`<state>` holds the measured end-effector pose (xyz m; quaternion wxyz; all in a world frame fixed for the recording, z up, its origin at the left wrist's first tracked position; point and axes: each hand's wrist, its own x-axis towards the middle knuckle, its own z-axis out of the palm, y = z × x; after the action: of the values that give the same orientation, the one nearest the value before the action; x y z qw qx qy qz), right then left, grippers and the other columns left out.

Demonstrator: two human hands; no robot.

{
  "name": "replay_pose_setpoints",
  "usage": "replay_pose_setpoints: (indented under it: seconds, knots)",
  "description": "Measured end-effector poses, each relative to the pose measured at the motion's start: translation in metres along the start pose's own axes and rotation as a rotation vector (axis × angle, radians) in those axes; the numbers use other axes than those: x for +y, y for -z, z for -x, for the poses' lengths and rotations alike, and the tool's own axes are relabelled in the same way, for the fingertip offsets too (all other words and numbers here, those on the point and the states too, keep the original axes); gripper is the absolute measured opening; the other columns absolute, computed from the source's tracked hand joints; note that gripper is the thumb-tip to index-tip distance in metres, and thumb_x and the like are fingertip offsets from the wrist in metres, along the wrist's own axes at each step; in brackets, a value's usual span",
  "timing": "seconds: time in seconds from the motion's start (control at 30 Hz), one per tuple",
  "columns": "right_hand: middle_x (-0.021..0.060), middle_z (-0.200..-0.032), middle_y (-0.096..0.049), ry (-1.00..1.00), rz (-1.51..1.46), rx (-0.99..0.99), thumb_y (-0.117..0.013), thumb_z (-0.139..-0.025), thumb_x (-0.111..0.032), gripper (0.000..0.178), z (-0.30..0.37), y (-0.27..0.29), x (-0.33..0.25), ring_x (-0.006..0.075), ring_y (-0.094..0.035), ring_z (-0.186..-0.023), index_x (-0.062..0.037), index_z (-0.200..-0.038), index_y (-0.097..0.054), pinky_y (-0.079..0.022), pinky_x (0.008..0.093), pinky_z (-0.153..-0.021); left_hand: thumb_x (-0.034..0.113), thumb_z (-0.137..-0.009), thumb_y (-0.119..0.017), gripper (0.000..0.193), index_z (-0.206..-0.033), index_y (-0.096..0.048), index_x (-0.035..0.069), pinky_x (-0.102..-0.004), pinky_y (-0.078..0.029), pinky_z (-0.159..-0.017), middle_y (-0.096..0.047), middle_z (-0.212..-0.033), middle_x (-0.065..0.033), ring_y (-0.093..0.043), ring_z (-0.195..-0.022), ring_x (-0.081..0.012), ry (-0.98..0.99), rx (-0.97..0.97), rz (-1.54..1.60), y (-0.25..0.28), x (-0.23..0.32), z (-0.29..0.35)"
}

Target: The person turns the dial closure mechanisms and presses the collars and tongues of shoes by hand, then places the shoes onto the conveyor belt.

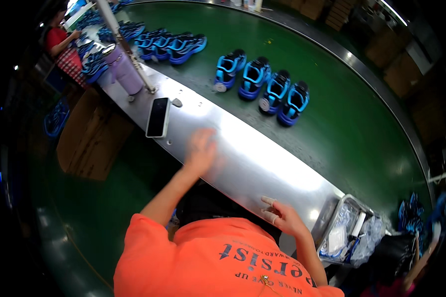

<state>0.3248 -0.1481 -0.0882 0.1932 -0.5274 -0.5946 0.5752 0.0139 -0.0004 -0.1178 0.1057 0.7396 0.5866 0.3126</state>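
Observation:
My left hand (201,152) is over the shiny metal ledge (252,148), smeared by motion, so its fingers cannot be made out clearly. My right hand (285,218) is at the ledge's near edge, with fingers apart and nothing visible in it. Two of its fingers have pale coverings at the tips. Beyond the ledge, several blue and black sneakers (277,91) stand in a row on the green belt (352,119). A phone (158,117) with a dark screen lies on the ledge, left of my left hand.
A purple tumbler (124,71) stands by a metal pole (129,49) at the left. More sneakers (171,45) sit farther up the belt. A tray (349,198) with plastic bags and small items is at the right. A cardboard box (91,136) and a person in red (64,42) are at the left.

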Motion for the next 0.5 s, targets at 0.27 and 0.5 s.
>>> replay_pose_setpoints:
  seconds: [0.27,0.5]
  knots:
    - [0.0160,-0.108,-0.067,-0.112,0.271,-0.036,-0.063,-0.093,-0.025,0.043,-0.007,-0.012,-0.008,0.0307,-0.065,-0.090,-0.0143,-0.134,-0.057,-0.051,0.0370,-0.082,0.040,-0.078,-0.078,0.084,-0.146,-0.037,0.011,-0.0591,-0.026,-0.109,-0.036,-0.145,-0.0256,-0.027,-0.138,-0.0430,0.711,0.166,-0.347,0.041,-0.132,-0.042]
    - [0.0177,-0.112,-0.065,-0.152,0.386,-0.073,-0.061,-0.094,-0.028,0.042,-0.005,-0.017,-0.013,0.0358,-0.062,-0.102,-0.0143,-0.134,-0.057,-0.050,0.0401,-0.089,0.043,-0.075,-0.079,0.085,-0.143,-0.040,0.009,-0.0533,-0.030,-0.105,-0.043,-0.138,-0.0207,-0.038,-0.131,-0.0372,0.824,0.151,-0.400,0.029,-0.162,-0.045]
